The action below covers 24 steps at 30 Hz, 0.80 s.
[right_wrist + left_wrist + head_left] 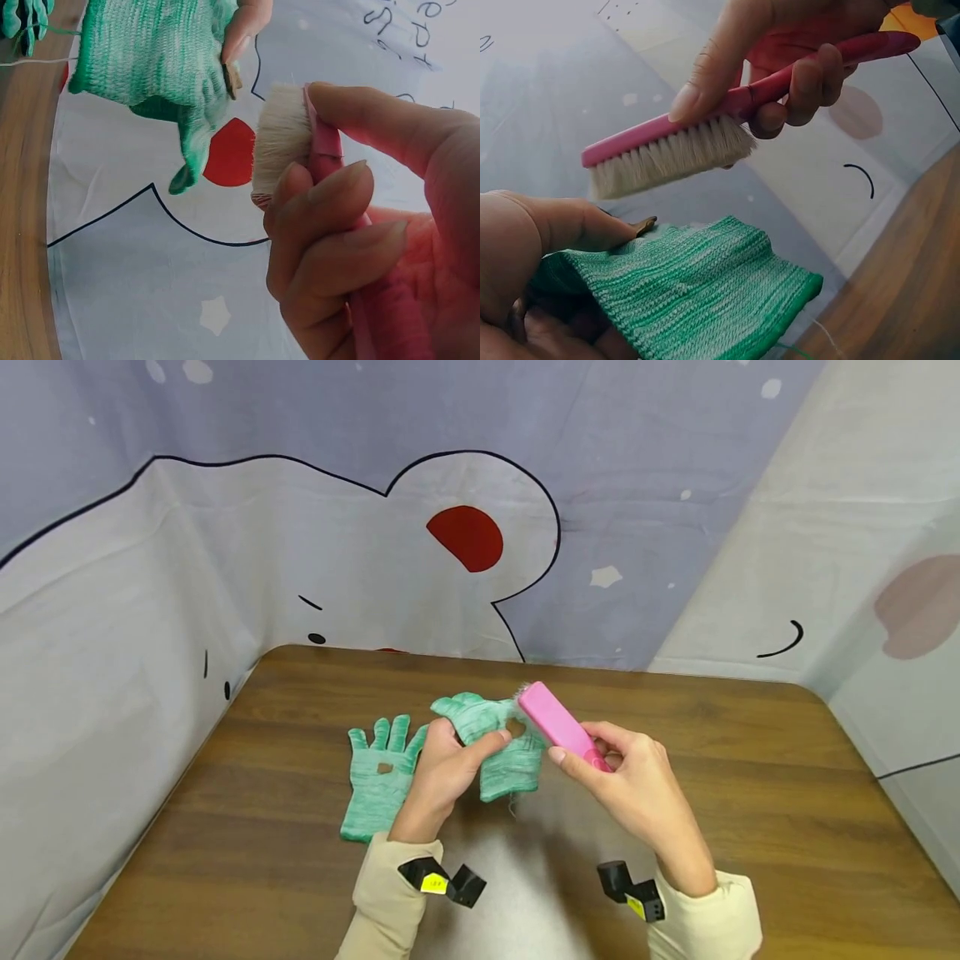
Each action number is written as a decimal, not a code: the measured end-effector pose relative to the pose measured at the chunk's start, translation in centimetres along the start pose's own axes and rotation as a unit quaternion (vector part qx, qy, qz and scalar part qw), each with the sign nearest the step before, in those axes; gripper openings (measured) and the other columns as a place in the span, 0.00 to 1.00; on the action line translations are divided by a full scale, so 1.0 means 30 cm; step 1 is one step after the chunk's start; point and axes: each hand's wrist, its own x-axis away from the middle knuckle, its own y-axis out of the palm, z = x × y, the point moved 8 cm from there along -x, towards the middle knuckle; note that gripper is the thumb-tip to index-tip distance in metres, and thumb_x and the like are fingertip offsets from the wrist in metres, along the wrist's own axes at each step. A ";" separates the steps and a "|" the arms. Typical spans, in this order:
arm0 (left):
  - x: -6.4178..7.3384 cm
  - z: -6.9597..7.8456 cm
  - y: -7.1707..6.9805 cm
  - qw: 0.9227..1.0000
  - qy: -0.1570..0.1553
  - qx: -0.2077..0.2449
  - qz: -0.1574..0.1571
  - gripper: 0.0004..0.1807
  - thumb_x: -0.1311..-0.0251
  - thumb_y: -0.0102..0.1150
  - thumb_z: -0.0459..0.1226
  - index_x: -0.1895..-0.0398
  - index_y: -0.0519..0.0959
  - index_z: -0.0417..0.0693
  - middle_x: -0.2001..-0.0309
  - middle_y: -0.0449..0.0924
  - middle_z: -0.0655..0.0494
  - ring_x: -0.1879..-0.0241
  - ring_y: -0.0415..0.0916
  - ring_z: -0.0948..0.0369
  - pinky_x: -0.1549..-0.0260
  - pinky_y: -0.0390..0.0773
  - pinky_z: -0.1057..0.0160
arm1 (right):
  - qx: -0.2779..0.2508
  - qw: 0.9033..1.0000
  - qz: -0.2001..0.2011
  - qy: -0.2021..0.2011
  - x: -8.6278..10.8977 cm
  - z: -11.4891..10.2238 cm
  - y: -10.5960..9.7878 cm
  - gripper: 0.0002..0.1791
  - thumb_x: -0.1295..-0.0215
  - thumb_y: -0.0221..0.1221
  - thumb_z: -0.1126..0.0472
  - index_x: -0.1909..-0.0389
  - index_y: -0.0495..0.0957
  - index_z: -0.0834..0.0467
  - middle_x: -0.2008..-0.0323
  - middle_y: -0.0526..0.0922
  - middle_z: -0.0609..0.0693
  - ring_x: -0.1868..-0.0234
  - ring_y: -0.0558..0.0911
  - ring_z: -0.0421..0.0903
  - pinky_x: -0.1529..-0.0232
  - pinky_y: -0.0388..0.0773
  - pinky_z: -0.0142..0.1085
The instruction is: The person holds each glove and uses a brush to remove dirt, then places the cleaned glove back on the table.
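My left hand (442, 772) grips a green-and-white knitted glove (513, 775), holding it up off the table, with the thumb on top. A small brown patch (515, 727) lies on this glove by the thumb tip; in the left wrist view its edge (646, 225) stands up from the knit. In my right hand (647, 781) is a pink-handled brush (557, 722), held with thumb and curled fingers. Its pale bristles (671, 157) face the glove, and the left wrist view shows a gap between them. The palm side of my left hand is partly hidden by the glove.
A matching glove (375, 802) lies flat on the wooden table (750, 793) left of my left hand, also with a brown patch (385, 768). Loose threads (821, 330) hang from the held glove's cuff. A printed cloth (637, 485) stands behind the table.
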 end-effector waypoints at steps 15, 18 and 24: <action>-0.008 -0.016 0.001 0.999 -0.008 0.038 0.007 0.08 0.53 0.66 0.33 0.70 0.77 0.42 0.77 0.74 0.57 0.72 0.70 0.62 0.66 0.73 0.63 | 0.063 0.997 -0.021 -0.026 -0.003 -0.003 0.019 0.20 0.50 0.67 0.48 0.59 0.80 0.56 0.78 0.77 0.46 0.78 0.72 0.40 0.79 0.69 0.31; -0.008 -0.018 -0.002 0.999 -0.016 0.034 0.012 0.08 0.53 0.67 0.33 0.73 0.75 0.43 0.81 0.69 0.58 0.74 0.67 0.63 0.68 0.71 0.64 | 0.060 0.998 -0.013 -0.024 -0.005 -0.001 0.015 0.20 0.50 0.67 0.48 0.60 0.80 0.57 0.79 0.77 0.46 0.79 0.72 0.40 0.79 0.69 0.31; -0.006 -0.019 -0.006 0.999 -0.022 0.038 0.015 0.10 0.53 0.66 0.33 0.77 0.72 0.44 0.82 0.65 0.59 0.76 0.65 0.63 0.70 0.70 0.65 | 0.050 0.999 -0.012 -0.013 -0.008 0.003 0.012 0.21 0.49 0.66 0.48 0.60 0.80 0.58 0.78 0.78 0.46 0.78 0.73 0.40 0.78 0.70 0.30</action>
